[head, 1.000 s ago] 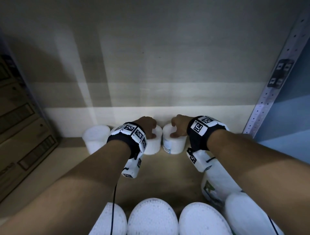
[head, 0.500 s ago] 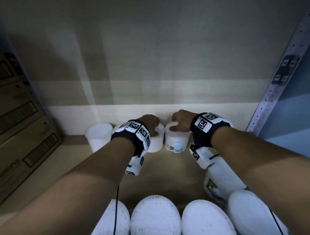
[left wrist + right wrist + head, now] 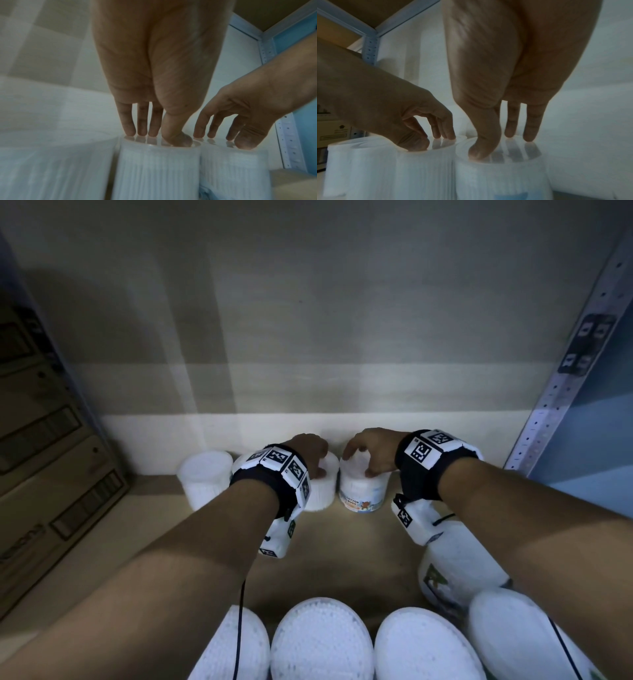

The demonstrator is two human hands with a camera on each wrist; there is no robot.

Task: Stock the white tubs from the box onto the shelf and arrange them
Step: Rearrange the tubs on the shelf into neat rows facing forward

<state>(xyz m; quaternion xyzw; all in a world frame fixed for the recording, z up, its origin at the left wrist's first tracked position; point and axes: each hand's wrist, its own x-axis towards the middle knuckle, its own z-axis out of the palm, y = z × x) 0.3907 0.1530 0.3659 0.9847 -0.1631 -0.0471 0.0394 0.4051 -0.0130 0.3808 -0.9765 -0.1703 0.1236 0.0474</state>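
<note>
Three white tubs stand in a row against the back of the shelf. My left hand (image 3: 310,455) rests on the lid of the middle tub (image 3: 322,491); its straight fingertips (image 3: 142,133) and thumb press on the lid's top, above the tub's ribbed side (image 3: 154,169). My right hand (image 3: 368,451) does the same on the right tub (image 3: 363,494), whose printed label faces me. In the right wrist view the thumb and fingertips (image 3: 529,138) sit in the lid's recess of that tub (image 3: 501,178). The left tub (image 3: 205,477) stands untouched.
Several more white tubs (image 3: 322,642) line the near edge under my arms. One tub (image 3: 459,563) lies on its side at the right. Cardboard boxes (image 3: 41,474) fill the left. A perforated metal upright (image 3: 561,392) bounds the right. Bare shelf board (image 3: 342,553) shows between the rows.
The right tub has turned under my right hand, so its label now faces the front. Both hands stay on their lids, hardly shifted.
</note>
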